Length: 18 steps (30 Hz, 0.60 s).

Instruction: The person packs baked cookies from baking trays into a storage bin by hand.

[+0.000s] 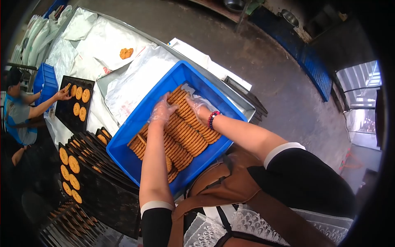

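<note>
Rows of round golden cookies (185, 133) stand on edge, packed side by side in a blue plastic crate (119, 142). My left hand (163, 110), in a clear plastic glove, reaches into the crate and presses on the upper left end of a cookie row. Opposite it, my right hand (197, 108), also gloved and with a beaded bracelet (213, 118) at the wrist, closes on the right side of the same cookies. Between the two hands lies the top end of the rows. Some clear plastic shows beside my right hand.
A co-worker (20, 107) at the left reaches to a black tray (76, 117) of cookies, beside another blue crate (46, 82). Stacked black trays (111, 197) stand at lower left. Broken cookie pieces (126, 53) lie on the white-covered table (96, 45).
</note>
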Available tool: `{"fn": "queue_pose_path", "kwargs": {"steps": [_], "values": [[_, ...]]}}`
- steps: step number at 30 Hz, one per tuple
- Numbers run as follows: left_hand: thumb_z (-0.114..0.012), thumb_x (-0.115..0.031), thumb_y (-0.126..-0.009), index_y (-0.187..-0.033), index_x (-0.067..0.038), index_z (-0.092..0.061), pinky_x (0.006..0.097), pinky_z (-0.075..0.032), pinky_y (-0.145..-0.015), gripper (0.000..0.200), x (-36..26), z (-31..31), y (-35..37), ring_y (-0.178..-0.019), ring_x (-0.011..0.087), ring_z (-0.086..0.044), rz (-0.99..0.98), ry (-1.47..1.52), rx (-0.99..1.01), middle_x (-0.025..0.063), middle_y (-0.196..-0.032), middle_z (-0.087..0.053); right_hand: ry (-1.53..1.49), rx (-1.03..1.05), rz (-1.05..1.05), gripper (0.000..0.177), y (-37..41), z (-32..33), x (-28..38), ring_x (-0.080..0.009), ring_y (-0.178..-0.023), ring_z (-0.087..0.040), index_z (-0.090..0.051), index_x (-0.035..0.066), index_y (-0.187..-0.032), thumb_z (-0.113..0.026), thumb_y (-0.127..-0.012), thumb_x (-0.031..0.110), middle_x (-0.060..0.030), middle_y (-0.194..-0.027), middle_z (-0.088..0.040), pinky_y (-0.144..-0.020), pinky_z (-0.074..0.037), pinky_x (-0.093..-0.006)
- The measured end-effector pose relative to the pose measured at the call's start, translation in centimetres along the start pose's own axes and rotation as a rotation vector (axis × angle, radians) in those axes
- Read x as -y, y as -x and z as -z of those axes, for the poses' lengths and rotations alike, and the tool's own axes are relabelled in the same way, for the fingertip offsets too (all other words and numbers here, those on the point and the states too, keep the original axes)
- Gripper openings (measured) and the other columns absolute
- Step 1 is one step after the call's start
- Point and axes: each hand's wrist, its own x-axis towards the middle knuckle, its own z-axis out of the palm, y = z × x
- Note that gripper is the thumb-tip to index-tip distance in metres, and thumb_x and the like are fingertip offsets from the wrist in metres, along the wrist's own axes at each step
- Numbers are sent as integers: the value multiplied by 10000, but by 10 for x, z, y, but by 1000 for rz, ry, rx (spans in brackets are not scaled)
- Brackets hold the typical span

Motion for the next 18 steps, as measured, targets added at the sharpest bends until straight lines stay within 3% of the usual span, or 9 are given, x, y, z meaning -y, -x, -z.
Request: {"fn": "queue_pose_path", "kwargs": {"steps": [3,7,9,10,12,14,15,17,18], "values": [[-854,-318,-958,-1681,-100,-443,488,-455,-1245,861,-22,-3,10,-1526,401,-505,32,-142,-109,208,-1657,-536,295,-176,-144,1049,6,-9,9,-337,-1441,-581,-474,-46,-1614,-578,-1010,805,-243,-1608,-575,-1147,-491,-463],[-791,-419,-1003,-1661,-98,-481,507,-462,-1242,795,-32,-20,16,-1527,411,-502,63,-263,-228,203,-1656,-539,215,-13,57,789,4,39,-8,-279,-1306,-669,-562,5,-1580,-628,-1089,619,-171,-1485,-686,-1115,-530,-410],[-776,-462,-1009,-1652,-87,-493,514,-461,-1244,796,-34,-19,14,-1531,412,-498,83,-277,-251,200,-1659,-536,472,36,-43,754,35,45,25,-267,-1272,-691,-562,19,-1581,-591,-1111,608,-167,-1460,-702,-1089,-552,-394],[-838,-493,-932,-1676,-80,-443,511,-446,-1260,938,-34,-16,14,-1549,425,-467,73,-272,-203,193,-1673,-522,562,56,-75,742,40,49,29,-263,-1261,-699,-562,24,-1581,-579,-1119,604,-165,-1451,-708,-1080,-559,-389],[-962,-556,-779,-1725,-67,-345,504,-415,-1292,1231,-32,-9,17,-1584,452,-407,52,-269,-106,179,-1699,-493,247,257,-238,769,24,56,-10,-265,-1262,-698,-573,17,-1565,-585,-1104,632,-174,-1448,-705,-1028,-585,-401],[-1005,-526,-713,-1751,-90,-270,513,-397,-1304,1345,-24,1,16,-1590,471,-387,-11,-275,-46,169,-1726,-454,204,264,-45,816,26,34,-22,-275,-1229,-713,-571,10,-1563,-611,-1078,664,-165,-1419,-721,-1007,-595,-413],[-1049,-496,-648,-1776,-114,-195,521,-378,-1316,1466,-22,3,16,-1596,490,-367,-71,-282,17,159,-1753,-416,451,114,-110,822,29,23,-20,-273,-1210,-723,-573,7,-1560,-620,-1072,667,-161,-1404,-729,-999,-604,-409],[-1061,-461,-633,-1784,-134,-151,538,-367,-1319,1503,-20,-1,20,-1597,492,-362,-88,-314,7,149,-1771,-384,550,119,-242,850,55,24,21,-267,-1165,-743,-557,-2,-1567,-635,-1061,676,-158,-1404,-733,-995,-621,-405],[-1073,-426,-619,-1792,-154,-107,554,-356,-1322,1544,-20,-1,22,-1599,494,-357,-110,-349,-9,138,-1789,-353,437,195,-202,861,30,36,-9,-285,-1256,-698,-577,9,-1572,-600,-1062,702,-182,-1477,-690,-1089,-539,-418]]}}
